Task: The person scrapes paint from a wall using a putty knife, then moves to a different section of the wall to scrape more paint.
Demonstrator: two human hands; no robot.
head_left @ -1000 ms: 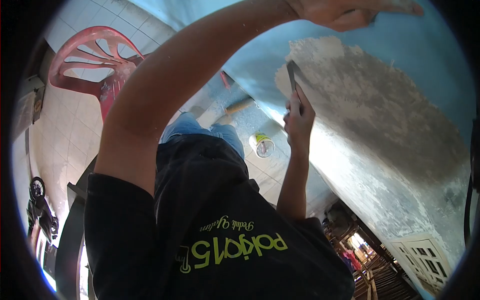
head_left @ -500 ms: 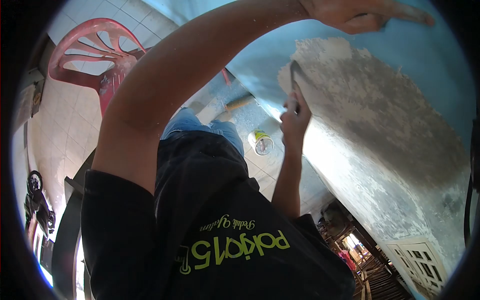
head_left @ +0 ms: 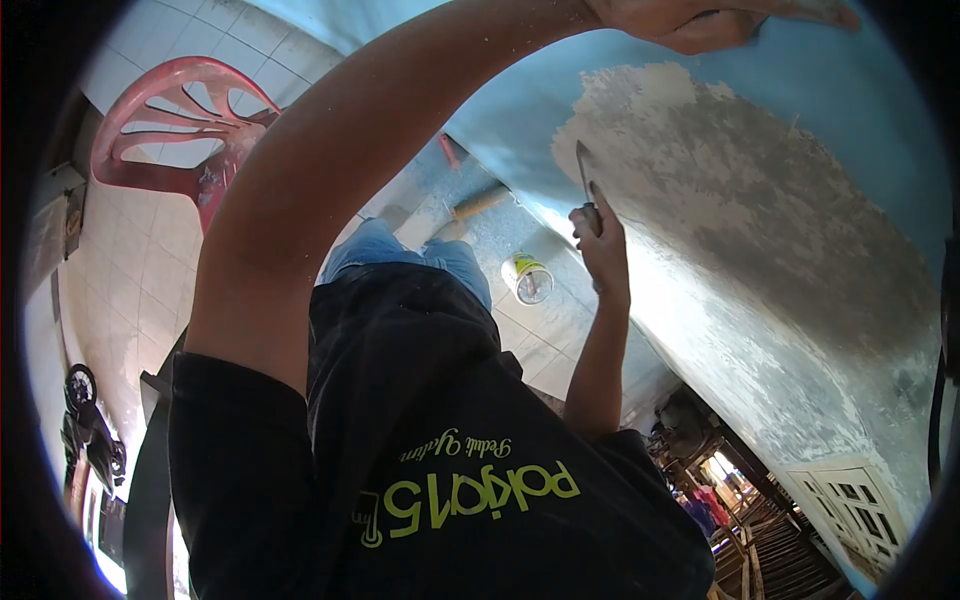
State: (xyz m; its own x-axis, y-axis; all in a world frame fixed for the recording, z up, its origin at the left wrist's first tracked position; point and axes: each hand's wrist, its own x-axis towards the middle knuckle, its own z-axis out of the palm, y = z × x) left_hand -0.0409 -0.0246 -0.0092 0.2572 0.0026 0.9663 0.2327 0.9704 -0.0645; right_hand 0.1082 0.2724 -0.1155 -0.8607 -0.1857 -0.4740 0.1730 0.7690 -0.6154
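My right hand (head_left: 604, 252) is closed round the handle of a scraper (head_left: 584, 170). Its thin blade points up, by the left edge of a bare patch (head_left: 740, 190) where grey and whitish plaster shows on the blue wall (head_left: 520, 120). My left arm reaches across the top of the view. At its end, my left hand (head_left: 690, 22) rests against the blue paint above the patch, fingers stretched out, partly cut off by the frame edge.
A tub (head_left: 528, 280) with a yellow-green label stands on the tiled floor below the wall. At left is a red plastic chair (head_left: 190, 130). A motorcycle (head_left: 90, 425) shows at the far left, a vent block (head_left: 850, 510) low on the wall at right.
My right hand and the scraper have shifted slightly down and away from the upper patch edge. My left hand sits a little higher in view; the view itself has moved slightly.
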